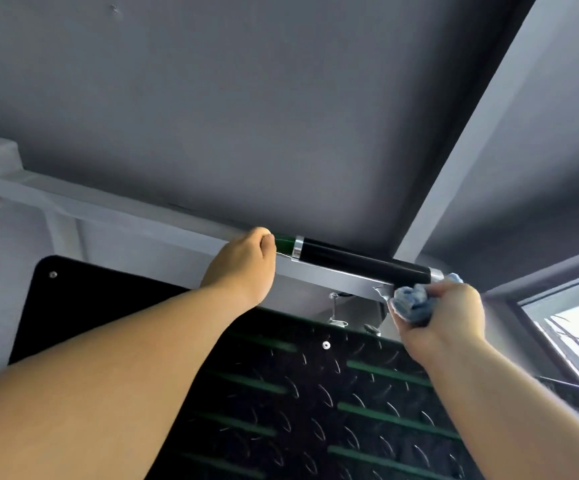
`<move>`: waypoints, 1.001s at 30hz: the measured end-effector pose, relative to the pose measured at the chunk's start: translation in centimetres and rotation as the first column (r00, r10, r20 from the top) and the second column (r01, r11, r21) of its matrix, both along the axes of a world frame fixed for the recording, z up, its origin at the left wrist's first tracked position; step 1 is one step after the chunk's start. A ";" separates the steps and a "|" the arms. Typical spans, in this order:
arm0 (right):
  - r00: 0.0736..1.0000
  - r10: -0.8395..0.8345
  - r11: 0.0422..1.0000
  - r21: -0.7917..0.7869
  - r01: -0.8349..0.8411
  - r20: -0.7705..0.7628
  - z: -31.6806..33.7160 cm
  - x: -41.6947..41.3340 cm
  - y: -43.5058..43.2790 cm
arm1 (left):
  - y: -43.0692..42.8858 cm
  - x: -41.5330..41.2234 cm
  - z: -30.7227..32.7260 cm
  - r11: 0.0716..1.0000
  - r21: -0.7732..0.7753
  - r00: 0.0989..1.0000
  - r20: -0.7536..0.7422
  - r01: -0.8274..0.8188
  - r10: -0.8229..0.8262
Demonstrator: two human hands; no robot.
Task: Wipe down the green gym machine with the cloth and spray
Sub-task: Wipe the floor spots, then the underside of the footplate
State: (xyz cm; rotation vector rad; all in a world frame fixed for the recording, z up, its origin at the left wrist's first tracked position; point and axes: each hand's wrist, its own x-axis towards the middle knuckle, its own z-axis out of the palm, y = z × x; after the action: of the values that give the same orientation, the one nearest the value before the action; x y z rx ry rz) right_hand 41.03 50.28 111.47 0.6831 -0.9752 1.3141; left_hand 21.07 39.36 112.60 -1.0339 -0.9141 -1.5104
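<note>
**Cloth at the handle's far end**

Your left hand (243, 265) is curled round the green bar (284, 241), just beside the chrome collar (297, 248) of the black handle grip (360, 261); your right hand (450, 317) clutches a bunched blue cloth (412, 303), fingers closed around it, pressing it to the grip's right end by the chrome end cap (437, 273); below your arms lies the machine's black tread plate (315, 393) with green stripes; a window (575, 327) shows at right.
</note>
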 end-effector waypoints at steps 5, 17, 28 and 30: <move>0.994 0.009 0.999 -0.039 -0.004 0.108 0.0 -5.3 -2.7 | -1.5 -0.2 0.1 0.994 -0.101 0.999 0.009 -0.053 0.054; 0.978 -0.113 0.991 0.089 0.098 0.174 1.5 -14.0 -7.2 | -0.3 -2.7 -0.6 0.994 -0.104 0.999 0.033 0.037 -0.034; 0.991 -0.137 0.989 -0.056 0.136 -0.012 -1.0 -3.7 -1.8 | 0.5 -2.6 -1.8 1.000 -0.029 0.998 0.060 -0.011 0.013; 0.949 -0.312 0.947 -0.102 0.306 -0.047 -2.1 -2.9 -1.4 | 0.1 -2.0 -2.0 0.999 0.016 0.997 0.065 -0.030 0.029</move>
State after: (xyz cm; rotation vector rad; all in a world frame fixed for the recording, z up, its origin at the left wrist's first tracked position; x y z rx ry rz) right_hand 38.10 48.91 109.40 0.4735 -0.9218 1.0484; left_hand 19.12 39.45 110.63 -0.9605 -0.9564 -1.5313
